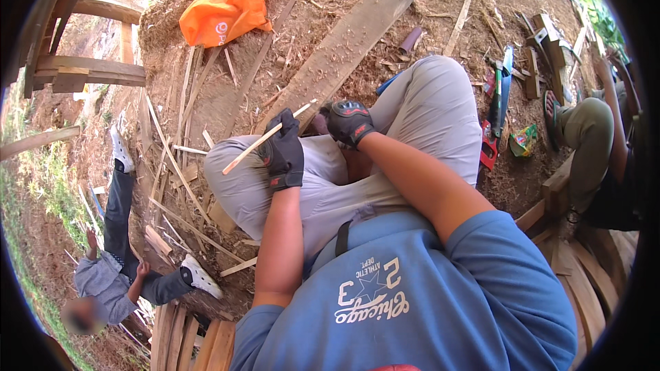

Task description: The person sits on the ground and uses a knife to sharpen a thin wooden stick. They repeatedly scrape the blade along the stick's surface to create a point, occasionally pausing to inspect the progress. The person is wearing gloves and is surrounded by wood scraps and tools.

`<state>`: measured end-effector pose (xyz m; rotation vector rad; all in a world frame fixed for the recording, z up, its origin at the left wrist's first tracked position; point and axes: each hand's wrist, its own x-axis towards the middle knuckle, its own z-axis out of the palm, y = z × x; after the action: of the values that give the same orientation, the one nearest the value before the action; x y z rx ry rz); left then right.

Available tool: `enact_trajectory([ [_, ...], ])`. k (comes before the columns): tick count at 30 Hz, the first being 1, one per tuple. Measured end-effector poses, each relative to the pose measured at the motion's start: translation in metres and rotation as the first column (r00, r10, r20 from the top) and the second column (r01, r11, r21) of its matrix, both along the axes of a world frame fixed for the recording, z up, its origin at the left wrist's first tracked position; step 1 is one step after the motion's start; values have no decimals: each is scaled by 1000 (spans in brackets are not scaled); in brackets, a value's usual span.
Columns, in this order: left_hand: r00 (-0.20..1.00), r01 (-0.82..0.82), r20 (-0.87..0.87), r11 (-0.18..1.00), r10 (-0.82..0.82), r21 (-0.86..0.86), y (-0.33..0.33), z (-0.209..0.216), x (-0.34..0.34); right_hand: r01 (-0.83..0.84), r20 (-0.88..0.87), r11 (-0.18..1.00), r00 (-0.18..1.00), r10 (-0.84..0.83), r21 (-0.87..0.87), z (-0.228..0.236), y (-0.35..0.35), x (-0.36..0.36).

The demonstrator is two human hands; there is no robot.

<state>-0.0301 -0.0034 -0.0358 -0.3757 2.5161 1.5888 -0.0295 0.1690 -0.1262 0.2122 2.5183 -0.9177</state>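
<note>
My left hand [283, 151], in a dark work glove, is closed round a thin pale wooden stick [242, 156] above my left thigh. The stick slants up to the right, and its far tip ends just short of my right hand [348, 124]. That hand wears a matching dark glove with hard knuckle guards and is closed over my lap. Its fingertips are hidden, so what they hold, if anything, does not show. My legs are crossed beneath both hands in light grey trousers [440, 110].
A wide plank [357, 34] lies ahead among wood shavings and thin strips. An orange bag [225, 12] is at the far left. To the right lie a red-handled saw [489, 144] and a green packet [524, 141]. One person [127, 261] sits at left, another [591, 127] at right.
</note>
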Motion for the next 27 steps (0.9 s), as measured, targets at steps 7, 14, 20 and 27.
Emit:
enact_trajectory([
  [7, 999, 37, -12, 991, -39, -132, -6, -5, -3, -19, 39, 999, 999, 17, 33, 12, 11, 2],
  [14, 996, 73, -47, 983, -82, -166, -5, -5, -4, -23, 10, 994, 1000, 24, -104, 16, 14, 0],
  [20, 988, 98, -92, 970, -121, -225, -7, -9, -2, -40, -12, 986, 999, 38, -163, 7, 14, 2],
  [27, 991, 81, -92, 975, -102, -209, -5, -4, -2, -53, 82, 992, 995, 62, -117, 23, 13, -3],
])
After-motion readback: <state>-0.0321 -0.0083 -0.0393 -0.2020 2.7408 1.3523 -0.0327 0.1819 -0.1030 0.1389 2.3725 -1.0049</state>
